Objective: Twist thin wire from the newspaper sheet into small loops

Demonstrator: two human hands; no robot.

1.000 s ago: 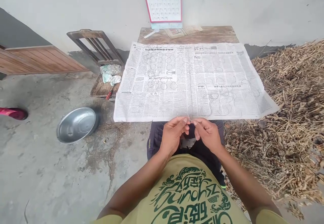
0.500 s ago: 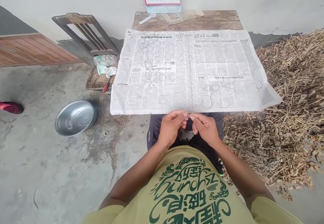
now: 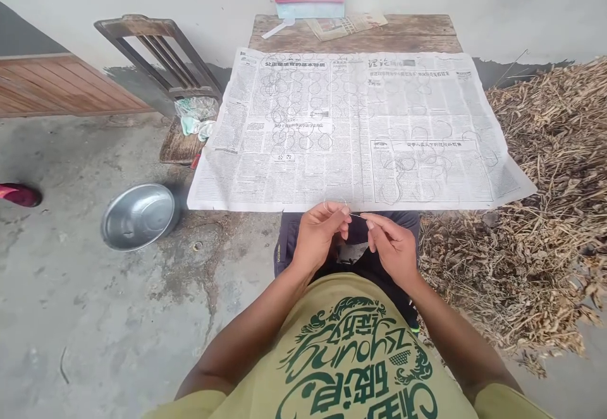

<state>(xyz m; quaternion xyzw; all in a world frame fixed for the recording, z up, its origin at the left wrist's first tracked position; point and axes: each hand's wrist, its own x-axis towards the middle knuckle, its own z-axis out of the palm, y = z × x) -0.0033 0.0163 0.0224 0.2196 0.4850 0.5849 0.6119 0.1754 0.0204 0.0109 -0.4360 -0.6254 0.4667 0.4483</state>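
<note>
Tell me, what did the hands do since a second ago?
The right hand drew slightly to the right, away from the left hand, opening a small gap between them. Both still pinch the thin wire. Newspaper and metal bowl lie as before.

Wire loop [image 3: 334, 204] between left hand [image 3: 318, 237] and right hand [image 3: 393, 246], beside newspaper [image 3: 427, 109]

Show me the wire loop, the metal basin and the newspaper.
wire loop [image 3: 334, 201], head view, top of its thin arc.
metal basin [image 3: 138, 215], head view, middle of its bowl.
newspaper [image 3: 246, 179], head view, bare print near its front-left corner.
</note>
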